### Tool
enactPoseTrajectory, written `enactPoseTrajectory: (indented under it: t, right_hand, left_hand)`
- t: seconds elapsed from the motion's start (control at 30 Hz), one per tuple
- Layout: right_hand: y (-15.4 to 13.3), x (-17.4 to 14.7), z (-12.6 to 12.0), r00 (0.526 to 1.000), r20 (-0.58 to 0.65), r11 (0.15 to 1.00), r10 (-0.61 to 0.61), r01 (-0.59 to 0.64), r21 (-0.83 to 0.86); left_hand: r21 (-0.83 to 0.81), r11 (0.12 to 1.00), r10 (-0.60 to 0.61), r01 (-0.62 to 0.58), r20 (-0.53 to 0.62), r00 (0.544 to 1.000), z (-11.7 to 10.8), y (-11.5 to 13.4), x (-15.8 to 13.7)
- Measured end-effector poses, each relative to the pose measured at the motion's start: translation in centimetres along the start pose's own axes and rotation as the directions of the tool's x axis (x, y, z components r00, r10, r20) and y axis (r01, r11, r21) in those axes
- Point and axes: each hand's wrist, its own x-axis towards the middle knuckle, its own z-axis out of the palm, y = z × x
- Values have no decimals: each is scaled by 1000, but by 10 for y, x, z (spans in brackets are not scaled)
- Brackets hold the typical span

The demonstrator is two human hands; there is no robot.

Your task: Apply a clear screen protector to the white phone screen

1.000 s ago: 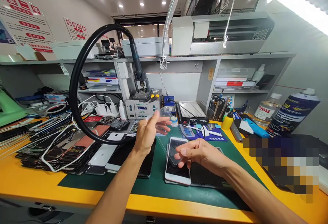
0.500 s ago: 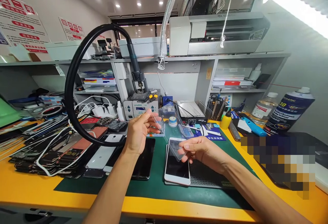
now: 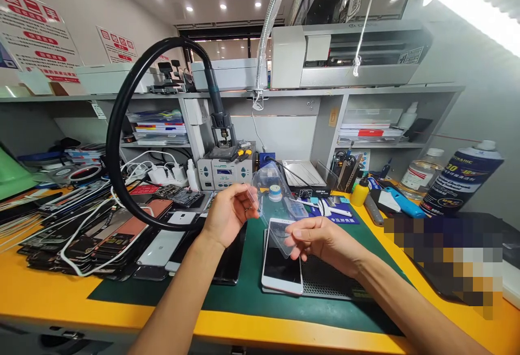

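A thin, see-through screen protector [image 3: 278, 236] slants between my two hands above the mat. My left hand [image 3: 229, 208] pinches its upper left side between thumb and fingers. At its lower right corner, my right hand [image 3: 311, 234] grips the edge with thumb and fingertips. Just beneath lies a white-framed phone [image 3: 282, 273], dark screen up, partly covered by the protector and my right fingers. The phone rests on a perforated dark plate [image 3: 325, 279]. Behind the protector is a small round tub [image 3: 275, 193] with a blue-and-white lid; clear edges overlap there and are hard to separate.
A stack of phone parts [image 3: 93, 236] and a black tablet [image 3: 229, 263] lie left. A black flexible hose [image 3: 117, 127] loops over them. Behind stands a control box [image 3: 227, 170]. Right are a yellow bottle [image 3: 359, 192] and a large spray can [image 3: 459, 179]. A green mat [image 3: 260, 303] covers the bench.
My left hand has lowered slightly and moved right, turning the protector so more of its face shows. My right hand stays almost in place. The view has shifted slightly.
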Motion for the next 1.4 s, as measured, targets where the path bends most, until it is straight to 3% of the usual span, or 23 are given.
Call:
enactPoseTrajectory:
  t: [0.2, 0.3, 0.63, 0.87, 1.23, 1.4]
  right_hand:
    - [-3, -3, 6, 996, -50, 994, -72, 68, -81]
    - [-3, -3, 7, 990, -61, 985, -126, 117, -127]
    - [-1, -2, 3, 960, -53, 952, -276, 266, -151]
    - [-3, -5, 3, 953, -48, 947, -301, 292, -130]
    - [-4, -10, 3, 954, 60, 945, -294, 300, -130]
    - [-2, -9, 4, 973, 28, 965, -231, 233, -123]
  left_hand:
    - [104, 979, -178, 175, 20, 984, 1, -14, 3]
    - [189, 962, -203, 198, 7, 979, 1, -20, 5]
    - [398, 909, -98, 127, -91, 991, -3, -23, 7]
    - [455, 888, 15, 67, -175, 984, -3, -24, 8]
    - [350, 937, 68, 11, -214, 974, -1, -27, 11]
    - [244, 963, 172, -119, -208, 963, -1, -16, 11]
